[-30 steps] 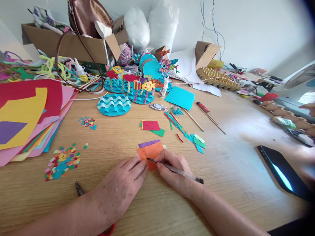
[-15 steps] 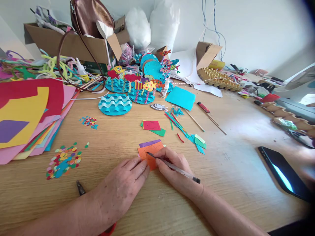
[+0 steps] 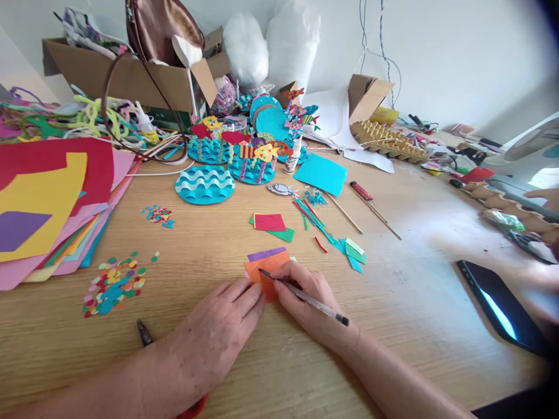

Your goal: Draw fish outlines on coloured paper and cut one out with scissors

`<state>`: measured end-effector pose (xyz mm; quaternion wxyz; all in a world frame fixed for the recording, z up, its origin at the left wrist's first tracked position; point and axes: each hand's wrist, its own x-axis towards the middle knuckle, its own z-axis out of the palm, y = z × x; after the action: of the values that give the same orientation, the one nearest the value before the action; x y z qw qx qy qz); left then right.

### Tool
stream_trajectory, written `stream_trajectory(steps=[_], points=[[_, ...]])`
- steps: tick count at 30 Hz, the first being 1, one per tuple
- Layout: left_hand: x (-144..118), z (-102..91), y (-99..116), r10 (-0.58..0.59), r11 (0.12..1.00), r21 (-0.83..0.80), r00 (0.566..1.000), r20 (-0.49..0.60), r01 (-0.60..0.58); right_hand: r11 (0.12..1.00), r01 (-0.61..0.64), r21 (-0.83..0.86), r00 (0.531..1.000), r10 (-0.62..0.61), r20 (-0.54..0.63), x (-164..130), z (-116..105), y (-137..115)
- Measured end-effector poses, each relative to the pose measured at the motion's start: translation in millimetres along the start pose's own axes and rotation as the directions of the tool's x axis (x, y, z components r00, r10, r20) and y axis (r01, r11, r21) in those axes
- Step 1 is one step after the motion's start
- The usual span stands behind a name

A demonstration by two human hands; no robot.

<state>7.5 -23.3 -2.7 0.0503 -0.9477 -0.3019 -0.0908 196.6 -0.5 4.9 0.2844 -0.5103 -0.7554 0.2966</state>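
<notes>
Pinning the orange card [image 3: 267, 269] flat under my left hand [image 3: 222, 326], right hand [image 3: 308, 302] fingers pinching the pen [image 3: 305, 298]; any slip could skew my line.

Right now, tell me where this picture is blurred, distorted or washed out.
Head view: sharp at the centre, where the right hand holds the pen on the orange paper beside the left hand; the right edge smears, blurring the phone; the corners darken; bright window light washes out the table at right; the wide lens bends its edges.
</notes>
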Motion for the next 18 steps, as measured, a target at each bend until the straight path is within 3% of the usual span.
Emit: stream_trajectory(steps=[18], points=[[2.2,-5.9,-1.5,0.024,1.000,-0.016,0.998,0.062,-0.023,0.998,-0.065,0.003,0.998,0.065,-0.020,-2.7,-6.0,-6.1]])
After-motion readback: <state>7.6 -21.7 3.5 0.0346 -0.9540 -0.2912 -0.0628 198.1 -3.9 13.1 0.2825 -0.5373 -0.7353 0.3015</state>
